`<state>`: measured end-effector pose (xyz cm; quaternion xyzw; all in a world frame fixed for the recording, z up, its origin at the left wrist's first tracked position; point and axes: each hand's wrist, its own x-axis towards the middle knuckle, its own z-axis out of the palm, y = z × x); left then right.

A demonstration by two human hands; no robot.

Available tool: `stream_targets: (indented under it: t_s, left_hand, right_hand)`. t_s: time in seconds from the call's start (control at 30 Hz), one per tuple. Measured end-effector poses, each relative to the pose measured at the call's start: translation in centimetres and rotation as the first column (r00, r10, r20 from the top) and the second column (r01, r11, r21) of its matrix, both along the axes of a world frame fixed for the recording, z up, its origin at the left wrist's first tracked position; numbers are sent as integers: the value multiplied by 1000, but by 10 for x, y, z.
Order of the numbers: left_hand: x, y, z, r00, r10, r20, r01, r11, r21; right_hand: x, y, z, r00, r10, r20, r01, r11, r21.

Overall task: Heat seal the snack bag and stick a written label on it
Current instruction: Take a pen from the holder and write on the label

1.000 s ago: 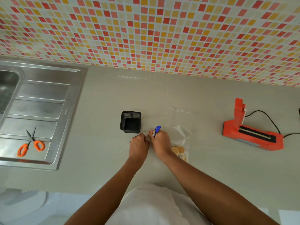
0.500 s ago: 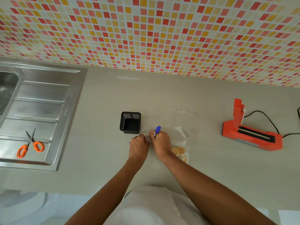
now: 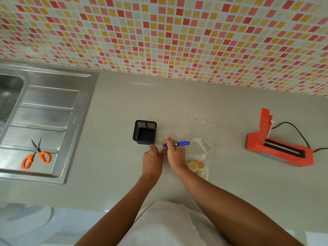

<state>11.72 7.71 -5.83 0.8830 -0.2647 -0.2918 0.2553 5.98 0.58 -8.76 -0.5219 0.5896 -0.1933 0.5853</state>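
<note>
A clear snack bag with round biscuits lies on the grey counter, just right of my right wrist. My right hand holds a blue marker, which lies nearly level with its capped end pointing right. My left hand is next to it, fingers curled down on the counter; the pale label under the two hands is mostly hidden. The orange heat sealer stands open at the right, with a black cord.
A black mesh pen cup stands just beyond my left hand. Orange-handled scissors lie on the steel sink drainboard at the left. A thin clear strip lies behind the bag. The tiled wall runs along the back.
The marker has tipped from pointing up and away to lying nearly level, pointing right. My right forefinger has lifted. My left hand has barely moved.
</note>
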Motion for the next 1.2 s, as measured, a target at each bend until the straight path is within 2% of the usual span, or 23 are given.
stream_targets:
  t_s: [0.13, 0.23, 0.33, 0.5, 0.63, 0.73, 0.87, 1.0, 1.1, 1.2]
  left_hand:
    - [4, 11, -4, 998, 54, 17, -53, 995, -80]
    - [11, 25, -5, 993, 58, 107, -43, 989, -142]
    - [20, 39, -5, 978, 88, 189, -69, 992, -103]
    - [31, 45, -5, 973, 212, 86, -214, 977, 8]
    - [34, 49, -9, 973, 223, 54, -223, 975, -4]
    - [39, 52, -14, 979, 184, 90, -183, 983, -19]
    - [47, 53, -20, 979, 25, 202, -27, 1000, 5]
    - [53, 51, -23, 965, -59, 256, 63, 998, -7]
    - [55, 46, -29, 967, -125, 224, 140, 989, -54]
    - [51, 41, -31, 982, -162, 100, 178, 969, -173]
  right_hand:
    - [-1, 0, 2, 1000, -17, 11, 17, 999, 41]
    - [-1, 1, 7, 999, -43, 33, 41, 998, 57]
    - [-1, 3, 9, 995, -80, 67, 72, 991, 111]
    - [0, 1, 11, 980, -124, 156, 95, 979, 182]
    - [0, 0, 9, 982, -93, 166, 64, 983, 172]
    - [-2, -1, 9, 988, -27, 155, 9, 994, 113]
    - [-4, -2, 8, 995, 52, 85, -57, 997, 55]
    - [-4, 0, 6, 994, 100, 41, -101, 995, 17]
    - [-4, -1, 6, 993, 114, -7, -114, 993, -2]
    - [-2, -2, 9, 996, 92, -21, -91, 995, 41]
